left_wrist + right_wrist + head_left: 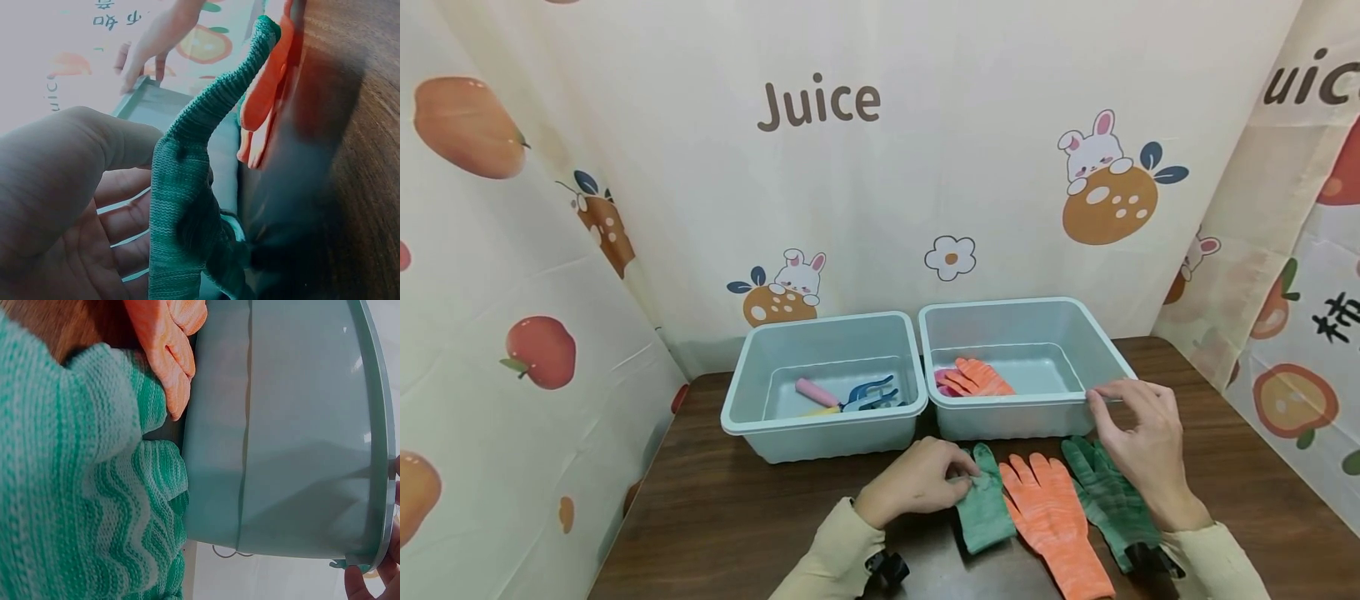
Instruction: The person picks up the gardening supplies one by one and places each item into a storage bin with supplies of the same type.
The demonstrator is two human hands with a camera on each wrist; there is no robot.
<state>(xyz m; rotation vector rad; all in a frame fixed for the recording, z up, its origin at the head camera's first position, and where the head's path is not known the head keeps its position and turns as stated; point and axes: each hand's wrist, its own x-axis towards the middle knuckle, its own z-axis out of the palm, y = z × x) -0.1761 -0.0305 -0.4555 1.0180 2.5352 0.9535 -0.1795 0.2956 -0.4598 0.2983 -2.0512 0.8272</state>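
On the brown table (pixel 737 508) lie a green glove (pixel 988 508), an orange glove (pixel 1052 517) and a second green glove (pixel 1108 500), side by side. My left hand (pixel 958 482) pinches the left green glove (pixel 187 206) near its fingers and lifts part of it, the thumb curled over the knit. My right hand (pixel 1097 398) pinches the front right rim of the right pale-blue bin (pixel 1022 400); its fingertips (pixel 375 581) show at the rim. The right wrist view has the second green glove (pixel 75 487) and the orange glove (pixel 165 344) lying against the bin wall (pixel 294 437).
The right bin holds an orange glove (pixel 981 379) over something pink. To its left, a matching bin (pixel 820 421) holds small garden tools (pixel 857 396). Printed curtains close off the back and both sides. Bare table lies at the left front.
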